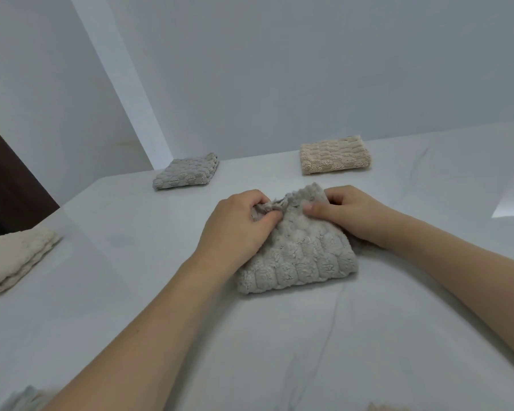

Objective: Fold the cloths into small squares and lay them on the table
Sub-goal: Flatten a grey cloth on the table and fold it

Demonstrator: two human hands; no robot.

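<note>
Both hands pinch the far edge of a grey cloth (297,256) mid-table (131,292).

The left hand (238,226) and right hand (347,215) each clamp fingers and thumb on that raised edge — the near part lies flat. Folded cloths sit around it: grey square (186,172) far left, beige square (334,155) far right, cream one (15,259) (left edge).

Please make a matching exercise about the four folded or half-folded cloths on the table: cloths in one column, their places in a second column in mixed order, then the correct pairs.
Column 1
1. grey cloth in the hands
2. small grey cloth
3. beige cloth
4. cream cloth

Column 2
A. far right, near the wall
B. left edge of the table
C. middle, gripped by both hands
D. far left, at the table's corner

Pairs: 1-C, 2-D, 3-A, 4-B
</note>
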